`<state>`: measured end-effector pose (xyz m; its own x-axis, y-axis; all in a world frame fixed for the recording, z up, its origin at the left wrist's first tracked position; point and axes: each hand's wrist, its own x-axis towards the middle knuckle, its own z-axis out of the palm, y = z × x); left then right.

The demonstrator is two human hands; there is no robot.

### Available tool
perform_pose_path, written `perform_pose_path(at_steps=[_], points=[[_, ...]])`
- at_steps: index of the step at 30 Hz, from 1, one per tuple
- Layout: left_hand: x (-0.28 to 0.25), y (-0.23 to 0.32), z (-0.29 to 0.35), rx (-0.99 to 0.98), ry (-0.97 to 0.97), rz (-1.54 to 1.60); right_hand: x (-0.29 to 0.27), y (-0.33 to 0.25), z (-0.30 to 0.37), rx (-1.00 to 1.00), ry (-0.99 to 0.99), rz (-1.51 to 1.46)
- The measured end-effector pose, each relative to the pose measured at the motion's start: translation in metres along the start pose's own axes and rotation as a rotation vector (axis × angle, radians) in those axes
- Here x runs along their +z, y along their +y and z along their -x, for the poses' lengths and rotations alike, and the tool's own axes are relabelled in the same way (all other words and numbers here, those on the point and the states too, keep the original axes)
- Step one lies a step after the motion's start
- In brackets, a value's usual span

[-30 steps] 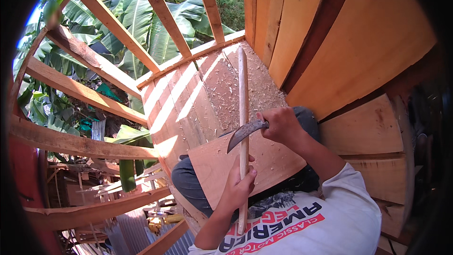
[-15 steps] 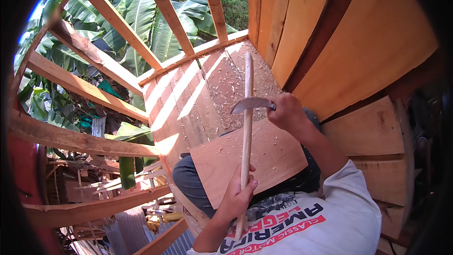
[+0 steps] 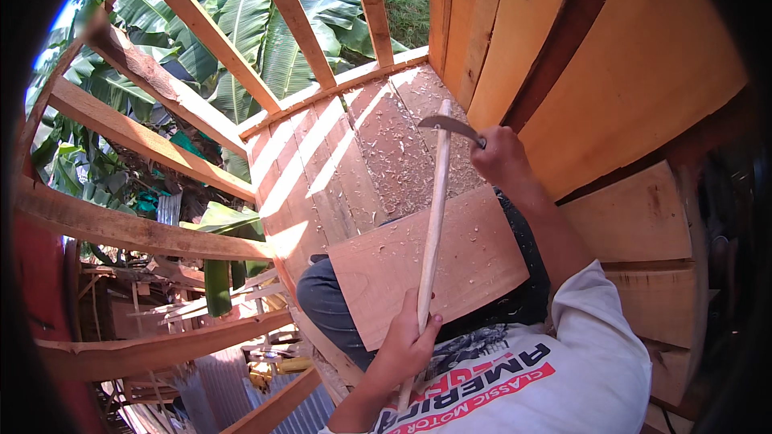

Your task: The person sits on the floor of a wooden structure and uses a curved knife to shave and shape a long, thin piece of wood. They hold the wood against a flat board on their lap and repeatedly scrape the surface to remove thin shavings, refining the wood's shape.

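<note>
A long, pale wooden stick (image 3: pixel 437 217) runs up and away from my body, tilted slightly to the right. My left hand (image 3: pixel 408 339) is wrapped round its lower part, near my shirt. In my right hand (image 3: pixel 498 153) is the handle of a knife with a short curved blade (image 3: pixel 450 124). That blade lies across the stick close to its far end. Beneath the stick, a flat wooden board (image 3: pixel 378 269) rests over my lap, with a few shavings scattered on it.
Wood shavings (image 3: pixel 402 153) litter the plank floor (image 3: pixel 322 185) ahead. Open wooden railing slats (image 3: pixel 293 20) stand at the front and left, with banana leaves (image 3: pixel 241 32) beyond. A plank wall (image 3: pixel 611 88) rises close on my right. Scrap wood and corrugated sheets (image 3: pixel 221 382) lie lower left.
My right hand has moved the knife farther up toward the stick's far end. The stick's far end has swung right and now leans more.
</note>
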<state>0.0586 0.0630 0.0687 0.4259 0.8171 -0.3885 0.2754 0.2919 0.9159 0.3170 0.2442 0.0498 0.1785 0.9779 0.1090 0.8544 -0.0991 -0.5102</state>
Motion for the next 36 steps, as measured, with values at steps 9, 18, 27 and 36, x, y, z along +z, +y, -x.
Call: perform_pose_path(at_steps=[9,18,27,36], points=[[-0.006,0.015,-0.002,0.018,0.087,-0.006,-0.001,0.016,0.019,0.211,-0.057,-0.171],[-0.005,0.022,-0.005,0.028,0.103,-0.078,0.053,0.027,0.074,0.327,-0.073,-0.719],[-0.01,0.013,-0.028,0.103,0.252,-0.369,0.007,-0.025,0.118,-0.432,0.05,-0.199],[0.016,0.026,0.0,0.027,0.112,-0.334,-0.02,0.026,0.053,0.033,0.245,0.027]])
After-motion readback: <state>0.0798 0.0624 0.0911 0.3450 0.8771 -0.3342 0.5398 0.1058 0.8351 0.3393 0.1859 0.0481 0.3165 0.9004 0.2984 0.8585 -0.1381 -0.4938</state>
